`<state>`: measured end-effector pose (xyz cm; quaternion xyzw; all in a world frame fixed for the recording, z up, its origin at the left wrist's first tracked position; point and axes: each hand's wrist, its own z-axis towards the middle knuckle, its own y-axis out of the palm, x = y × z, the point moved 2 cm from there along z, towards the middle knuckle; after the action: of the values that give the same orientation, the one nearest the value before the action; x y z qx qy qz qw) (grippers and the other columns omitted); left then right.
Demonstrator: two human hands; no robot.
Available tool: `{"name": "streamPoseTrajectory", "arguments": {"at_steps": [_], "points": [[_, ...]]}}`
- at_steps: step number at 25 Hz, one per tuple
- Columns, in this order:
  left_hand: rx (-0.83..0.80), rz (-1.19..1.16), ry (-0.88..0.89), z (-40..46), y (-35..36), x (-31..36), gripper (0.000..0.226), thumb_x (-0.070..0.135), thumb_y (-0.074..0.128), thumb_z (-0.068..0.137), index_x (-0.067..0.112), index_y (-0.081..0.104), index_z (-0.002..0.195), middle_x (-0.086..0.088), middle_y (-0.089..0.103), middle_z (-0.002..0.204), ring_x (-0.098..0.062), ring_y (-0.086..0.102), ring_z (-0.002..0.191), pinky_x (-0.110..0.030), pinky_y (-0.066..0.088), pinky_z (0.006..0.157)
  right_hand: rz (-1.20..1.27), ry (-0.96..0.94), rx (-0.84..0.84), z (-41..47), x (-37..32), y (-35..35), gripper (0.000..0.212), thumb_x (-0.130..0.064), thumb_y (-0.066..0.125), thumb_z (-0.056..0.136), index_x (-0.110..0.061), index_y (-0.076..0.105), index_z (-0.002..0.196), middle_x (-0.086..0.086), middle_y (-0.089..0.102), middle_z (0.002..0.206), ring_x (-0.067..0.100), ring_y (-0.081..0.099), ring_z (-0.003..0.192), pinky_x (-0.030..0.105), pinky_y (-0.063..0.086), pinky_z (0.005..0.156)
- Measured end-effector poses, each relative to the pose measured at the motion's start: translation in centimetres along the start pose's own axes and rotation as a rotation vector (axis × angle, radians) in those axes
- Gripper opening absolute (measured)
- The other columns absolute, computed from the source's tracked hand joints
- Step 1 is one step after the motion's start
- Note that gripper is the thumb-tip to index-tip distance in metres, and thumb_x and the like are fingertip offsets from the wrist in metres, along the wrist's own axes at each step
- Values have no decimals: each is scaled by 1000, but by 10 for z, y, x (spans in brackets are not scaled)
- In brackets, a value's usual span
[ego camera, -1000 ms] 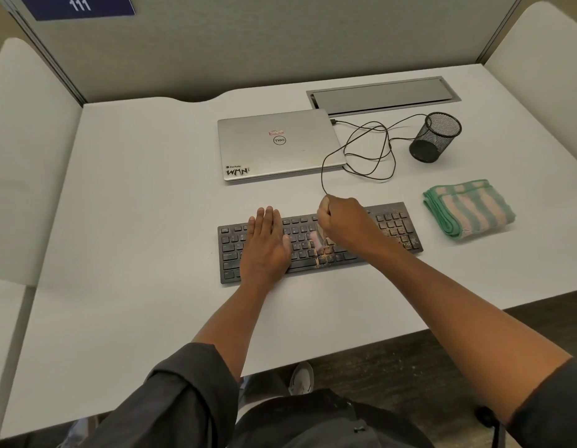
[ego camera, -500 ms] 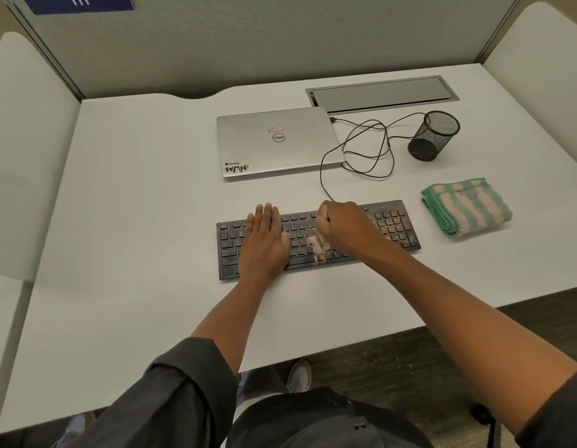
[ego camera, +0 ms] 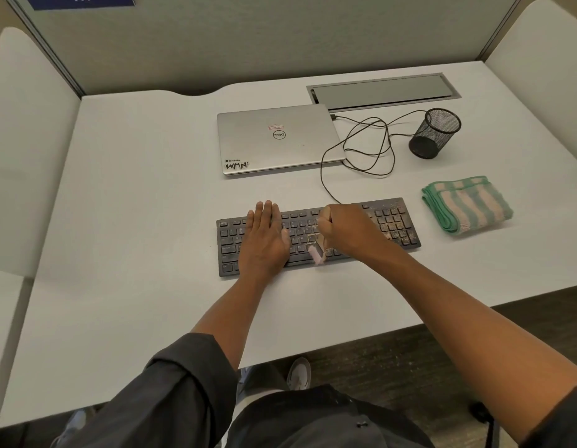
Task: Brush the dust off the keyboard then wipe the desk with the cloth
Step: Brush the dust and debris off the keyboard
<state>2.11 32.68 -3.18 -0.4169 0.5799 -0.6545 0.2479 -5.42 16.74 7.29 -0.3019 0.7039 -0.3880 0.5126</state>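
The black keyboard (ego camera: 316,236) lay flat on the white bench (ego camera: 135,221), a little right of centre and near the person's edge. The left hand (ego camera: 264,240) rested palm down on the keyboard's left-middle keys, its fingers straight and held together, holding nothing. The right hand (ego camera: 348,231) was over the middle of the keyboard in a closed grip around the handle of a small brush (ego camera: 319,250); the handle's top end showed above the fist, and the pale pink bristles pointed down and toward the person, touching the keys in the lower rows just beside the left hand's thumb. Light brown dust speckled the number pad at the keyboard's right end and some keys nearer the middle.

The folded cloth (ego camera: 466,205), striped green and pale pink, lay on the bench just right of the keyboard, apart from it and from both hands. Behind the keyboard sat a closed silver laptop (ego camera: 277,140) with stickers on its lid. A thin black cable (ego camera: 368,150) ran from the laptop's right side in loose loops across the bench and down to the keyboard's back edge. A black mesh pen cup (ego camera: 434,134) stood right of the loops, in front of a grey recessed panel (ego camera: 382,92) set in the bench. Grey partition walls closed in the bench at the back. A dark rolled sleeve (ego camera: 184,383) covered the left upper arm.
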Motion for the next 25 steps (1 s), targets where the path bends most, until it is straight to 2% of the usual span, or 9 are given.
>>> {"name": "streamPoseTrajectory", "arguments": {"at_steps": [4, 7, 11, 15, 20, 22, 25], "points": [[4, 4, 0, 1, 0, -1, 64, 32, 27, 105, 3, 13, 160, -16, 11, 168, -28, 2, 156, -43, -1, 127, 106, -25, 112, 2, -4, -5, 28, -21, 43, 95, -20, 58, 71, -1, 69, 72, 20, 65, 68, 35, 52, 65], [9, 13, 9, 0, 0, 0, 63, 31, 29, 105, 1, 16, 159, -17, 13, 167, -29, 4, 156, -44, 0, 127, 54, -43, 86, 2, -8, 2, 29, -24, 40, 95, -11, 60, 78, 7, 70, 76, 28, 63, 69, 41, 53, 65], [19, 12, 5, 0, 0, 0, 63, 30, 30, 105, 1, 18, 159, -17, 15, 167, -30, 6, 156, -43, 0, 127, -41, -23, 24, -7, 2, 5, 32, -21, 43, 87, -1, 59, 68, 15, 67, 66, 35, 61, 64, 43, 49, 59], [20, 9, 9, 0, -1, 0, 63, 31, 29, 105, 2, 16, 159, -17, 14, 167, -29, 5, 156, -42, -1, 127, -43, -29, 154, -12, 8, -3, 34, -31, 33, 88, -16, 58, 71, 4, 66, 65, 26, 59, 59, 38, 51, 55], [6, 2, 4, 0, -1, 0, 64, 32, 28, 105, 2, 14, 160, -16, 12, 168, -28, 3, 156, -42, -2, 127, -126, -3, 101, -21, 18, -2, 30, -18, 44, 93, -10, 52, 65, 10, 63, 62, 31, 59, 59, 39, 48, 55], [-3, 5, 4, 0, -1, 0, 64, 33, 27, 105, 3, 13, 160, -16, 10, 168, -28, 2, 156, -43, -1, 127, -88, 19, 94, -21, 23, -8, 29, -18, 45, 91, -10, 58, 66, 8, 66, 63, 29, 63, 61, 40, 52, 56], [-6, 13, 5, -1, -1, 0, 64, 33, 25, 106, 3, 11, 160, -16, 9, 168, -27, 1, 156, -43, -1, 127, 49, 42, 170, -13, 21, -18, 29, -21, 43, 93, -15, 63, 73, 1, 69, 65, 22, 67, 65, 39, 56, 62]]}}
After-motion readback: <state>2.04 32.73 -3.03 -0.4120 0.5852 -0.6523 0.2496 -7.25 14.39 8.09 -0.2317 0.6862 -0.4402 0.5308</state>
